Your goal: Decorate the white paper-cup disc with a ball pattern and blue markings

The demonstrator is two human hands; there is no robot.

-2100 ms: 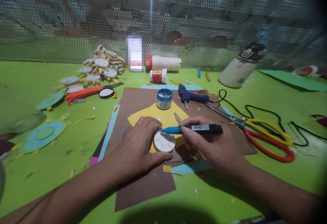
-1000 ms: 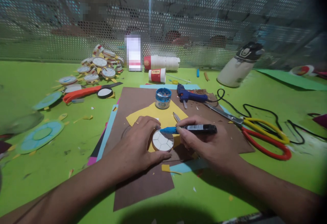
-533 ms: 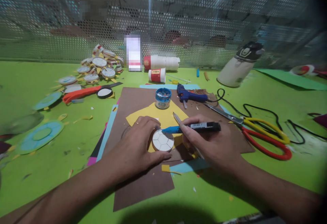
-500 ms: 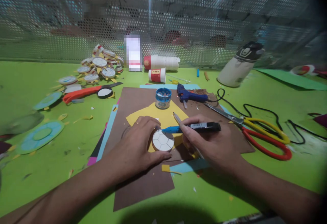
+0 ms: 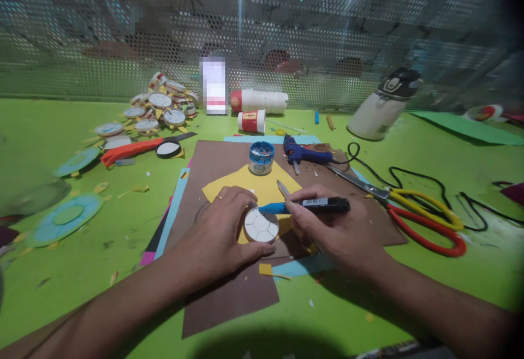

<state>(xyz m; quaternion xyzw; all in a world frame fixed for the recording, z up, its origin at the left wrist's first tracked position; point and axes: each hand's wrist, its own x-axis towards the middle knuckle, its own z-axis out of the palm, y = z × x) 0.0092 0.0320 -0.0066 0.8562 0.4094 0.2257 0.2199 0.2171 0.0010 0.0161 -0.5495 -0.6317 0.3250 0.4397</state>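
Observation:
My left hand (image 5: 221, 228) is closed around the edge of a small white disc (image 5: 262, 226), its thumb at the near side and fingers at the far left. Dark lines divide the disc's top into cells. My right hand (image 5: 327, 222) grips a black marker (image 5: 323, 205) whose blue-stained tip touches the disc's upper edge. A grey pointed pen or pencil (image 5: 282, 187) pokes out beside the right fingers; whether they hold it too I cannot tell. Under the disc lie yellow paper (image 5: 229, 180) and brown sheets (image 5: 233, 304). An uncapped jar of blue paint (image 5: 261, 158) stands just beyond.
Right of the jar are a blue glue gun (image 5: 307, 151) and large scissors (image 5: 426, 211). An orange-handled cutter (image 5: 131, 150) and a heap of finished-looking discs (image 5: 159, 100) sit left. Paper cups (image 5: 251, 121), a lit phone (image 5: 215, 86) and a bottle (image 5: 380, 108) stand behind.
The marker and my right hand have shifted very slightly left. My left hand and the disc stay in place.

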